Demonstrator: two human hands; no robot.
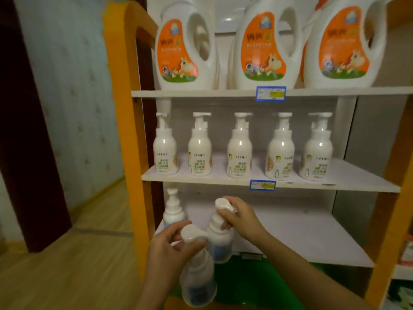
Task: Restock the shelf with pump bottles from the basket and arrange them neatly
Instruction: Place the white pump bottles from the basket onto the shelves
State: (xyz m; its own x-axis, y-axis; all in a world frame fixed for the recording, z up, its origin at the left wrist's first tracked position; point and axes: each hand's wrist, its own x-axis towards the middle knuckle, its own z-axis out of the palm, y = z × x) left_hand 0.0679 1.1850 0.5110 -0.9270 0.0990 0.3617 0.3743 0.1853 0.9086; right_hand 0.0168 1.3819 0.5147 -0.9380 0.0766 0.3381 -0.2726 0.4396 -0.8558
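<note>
Left hand [165, 249]: fingers curled round the pump head of one pump bottle [197, 278], held low in front of the bottom shelf [301, 238], above the green basket [257, 283].
Shelf's left end: one standing bottle [173, 211], upright.
Right hand [242, 220]: gripping the pump neck of a second bottle [220, 240] at the shelf's front edge, just beside the first.
Middle shelf: five small bottles [239, 151] in a row.
Top shelf: three big jugs [263, 45].
Price tags [270, 93]: two, blue.

- Dim, warm indoor light; the whole frame is soft.
- Small white glints on the pump bottles [239, 153] of the middle row, broader sheen on the jugs [263, 45] above.
- The lower shelf [301, 233] sits in shade.
- Left hand [165, 249], right hand [241, 218] and the two held bottles [197, 278] are blurred most.
- The orange post [125, 108] bows from lens distortion.
</note>
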